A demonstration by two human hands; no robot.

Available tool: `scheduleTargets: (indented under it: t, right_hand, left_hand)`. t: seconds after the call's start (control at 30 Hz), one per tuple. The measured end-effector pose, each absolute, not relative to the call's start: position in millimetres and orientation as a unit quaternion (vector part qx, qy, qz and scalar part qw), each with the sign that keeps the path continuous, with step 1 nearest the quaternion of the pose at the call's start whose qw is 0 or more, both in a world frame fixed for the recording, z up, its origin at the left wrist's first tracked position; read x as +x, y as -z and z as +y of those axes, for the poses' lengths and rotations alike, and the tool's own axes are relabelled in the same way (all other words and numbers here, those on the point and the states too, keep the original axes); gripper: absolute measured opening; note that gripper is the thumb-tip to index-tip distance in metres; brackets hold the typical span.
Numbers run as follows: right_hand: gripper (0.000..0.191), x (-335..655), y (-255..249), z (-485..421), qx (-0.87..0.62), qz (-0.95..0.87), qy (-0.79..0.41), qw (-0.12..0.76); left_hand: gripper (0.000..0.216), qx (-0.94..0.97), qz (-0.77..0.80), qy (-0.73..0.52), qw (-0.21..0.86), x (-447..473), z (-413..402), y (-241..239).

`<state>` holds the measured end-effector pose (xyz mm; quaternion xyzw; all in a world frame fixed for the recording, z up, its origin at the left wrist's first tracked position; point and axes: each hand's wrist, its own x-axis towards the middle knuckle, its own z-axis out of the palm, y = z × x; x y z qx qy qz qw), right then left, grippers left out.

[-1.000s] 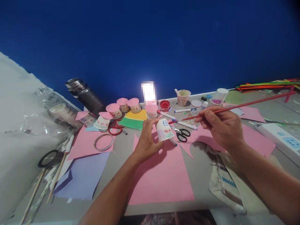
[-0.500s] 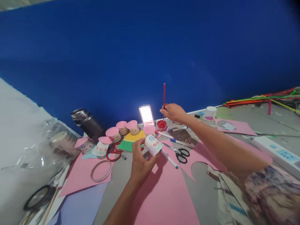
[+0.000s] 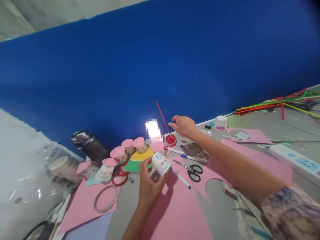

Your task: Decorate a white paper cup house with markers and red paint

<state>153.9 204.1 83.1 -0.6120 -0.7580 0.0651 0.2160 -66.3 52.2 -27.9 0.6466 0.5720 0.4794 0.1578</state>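
Observation:
My left hand (image 3: 149, 187) is closed around a small white paper cup (image 3: 161, 163) drawn with a blue window and red and green marks, held tilted over a pink paper sheet (image 3: 176, 210). My right hand (image 3: 183, 125) is stretched far forward, fingers apart, just right of a red paint pot (image 3: 171, 140). A thin red paintbrush (image 3: 162, 118) stands leaning in that pot, free of my fingers.
Several pink-topped cups (image 3: 118, 155) sit on yellow-green paper beside a dark flask (image 3: 88, 145). Black scissors (image 3: 194, 171), markers (image 3: 194, 157), red scissors (image 3: 120, 179) and a tape ring (image 3: 106, 198) lie around. A power strip (image 3: 296, 156) and coloured sticks (image 3: 275, 103) are at right.
My right hand carried the brush from the cup to the red paint pot and has let go of it there. The view has tilted up. My left hand keeps the cup.

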Motion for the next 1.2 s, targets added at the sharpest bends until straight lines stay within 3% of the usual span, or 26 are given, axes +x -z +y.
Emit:
scheduleTargets:
  t: [0.2,0.37,0.63,1.0,1.2]
  right_hand:
    - [0.028,172.2,-55.3,99.9,-0.555,-0.818,-0.088,0.121]
    - [0.032,181.2,-8.4,62.7,-0.563,-0.817,-0.111,0.060]
    - [0.034,182.9,6.8,65.7,-0.551,-0.822,-0.123,0.078]
    - [0.030,181.9,14.2,63.9,-0.506,-0.846,-0.143,0.082]
    - [0.029,185.1,22.4,68.3,-0.489,-0.855,-0.145,0.097]
  left_hand:
    - [0.068,0.553,0.595,-0.544,0.211,-67.1,59.7,27.8]
    - [0.070,0.490,0.595,-0.582,0.257,-70.5,66.9,27.2]
    - [0.064,0.480,0.548,-0.613,0.307,-72.9,70.0,28.4]
    - [0.067,0.501,0.579,-0.601,0.228,-61.5,62.1,25.1]
    - [0.058,0.469,0.535,-0.610,0.348,-58.0,54.6,16.0]
